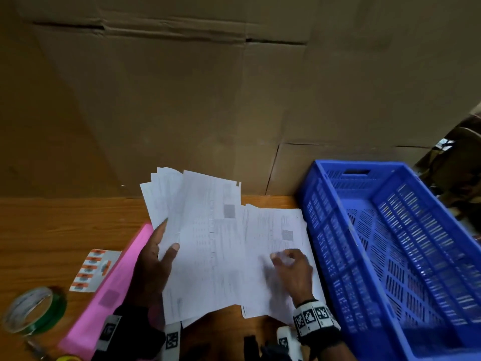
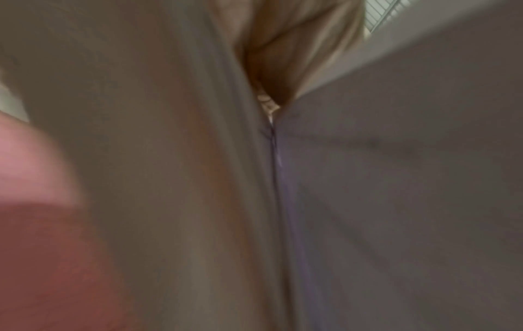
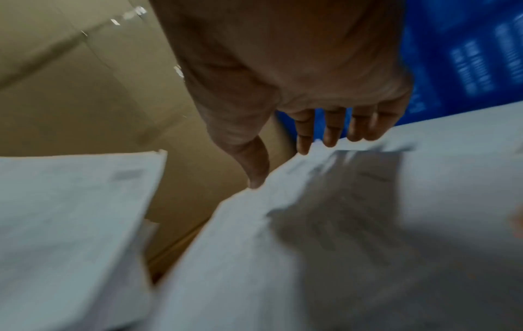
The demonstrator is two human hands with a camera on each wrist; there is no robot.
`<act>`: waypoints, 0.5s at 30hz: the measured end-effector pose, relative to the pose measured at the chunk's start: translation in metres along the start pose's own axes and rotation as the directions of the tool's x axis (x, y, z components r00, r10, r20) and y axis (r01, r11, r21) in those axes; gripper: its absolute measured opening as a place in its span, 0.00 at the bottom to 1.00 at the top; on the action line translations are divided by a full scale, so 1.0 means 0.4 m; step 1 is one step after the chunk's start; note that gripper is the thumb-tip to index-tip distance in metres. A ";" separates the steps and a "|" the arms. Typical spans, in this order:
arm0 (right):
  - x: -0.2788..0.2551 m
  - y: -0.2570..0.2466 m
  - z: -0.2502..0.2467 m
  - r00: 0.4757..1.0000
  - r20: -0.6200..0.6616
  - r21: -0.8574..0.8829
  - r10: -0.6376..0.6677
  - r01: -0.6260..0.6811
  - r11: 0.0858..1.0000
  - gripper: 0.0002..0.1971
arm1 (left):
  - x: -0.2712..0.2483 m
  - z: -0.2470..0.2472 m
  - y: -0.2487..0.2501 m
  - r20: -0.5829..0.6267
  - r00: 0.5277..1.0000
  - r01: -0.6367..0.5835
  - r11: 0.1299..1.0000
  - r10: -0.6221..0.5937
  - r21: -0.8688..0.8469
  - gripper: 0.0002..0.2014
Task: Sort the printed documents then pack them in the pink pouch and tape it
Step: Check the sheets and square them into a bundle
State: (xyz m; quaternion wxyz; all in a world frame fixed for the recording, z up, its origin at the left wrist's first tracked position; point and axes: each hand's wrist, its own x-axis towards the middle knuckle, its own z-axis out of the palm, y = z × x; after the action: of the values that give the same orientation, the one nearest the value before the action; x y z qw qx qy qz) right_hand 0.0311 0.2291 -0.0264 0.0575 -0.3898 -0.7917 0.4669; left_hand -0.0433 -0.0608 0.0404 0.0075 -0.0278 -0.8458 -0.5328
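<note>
I am working at a wooden table (image 1: pixel 52 225) with an orange-brown grain, pushed up against a wall of big brown cardboard boxes (image 1: pixel 182 100) that fills everything behind it. My left hand (image 1: pixel 153 267) holds a fanned sheaf of printed documents (image 1: pixel 197 230) tilted up off the table, thumb laid across the front sheets and the other fingers hidden behind them. Taking that sheaf as my mark: just to its right a second pile of printed sheets (image 1: pixel 276 230) lies flat on the wood, and my right hand (image 1: pixel 291 267) hovers low over it, fingers loosely bent and blurred; the right wrist view shows them reaching down toward the paper's far edge, holding nothing that I can make out. Right of that flat pile, touching or nearly so, stands a blue slatted plastic crate (image 1: pixel 390 230). To the left of the sheaf, partly under my left wrist, the pink pouch (image 1: pixel 109 290) lies slantwise on the table. Further left of it sits a small sheet of orange-and-white stickers (image 1: pixel 91 269), and beyond that, near the table's front edge, a roll of tape with a green core (image 1: pixel 33 311). The left wrist view is a blur of grey paper and tells me little.
</note>
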 end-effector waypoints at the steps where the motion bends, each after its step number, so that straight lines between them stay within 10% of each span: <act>1: 0.006 0.022 -0.013 0.997 -0.033 -0.203 0.071 -0.076 0.976 0.25 | 0.008 -0.007 -0.014 -0.025 0.997 -0.067 0.998 0.066 -0.022 0.35; 5: 0.014 0.087 -0.040 0.990 -0.023 -0.288 0.137 -0.138 0.948 0.44 | 0.025 -0.022 -0.035 -0.090 0.986 -0.150 0.983 0.141 -0.107 0.38; 11: 0.032 0.133 -0.057 0.987 -0.154 -0.080 0.053 -0.065 0.995 0.11 | 0.036 -0.003 -0.039 -0.105 0.973 -0.219 0.968 0.206 -0.126 0.39; 15: 0.030 0.154 -0.054 0.961 -0.270 -0.065 -0.062 0.046 0.997 0.12 | 0.040 0.007 -0.037 -0.075 0.966 -0.258 0.955 0.249 -0.148 0.35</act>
State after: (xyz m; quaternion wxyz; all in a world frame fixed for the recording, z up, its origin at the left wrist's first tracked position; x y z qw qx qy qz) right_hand 0.0674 0.2680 -0.0660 0.1669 -0.4300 -0.7999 0.3839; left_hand -0.0599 -0.0642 0.0264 0.0968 -0.1218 -0.7902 -0.5928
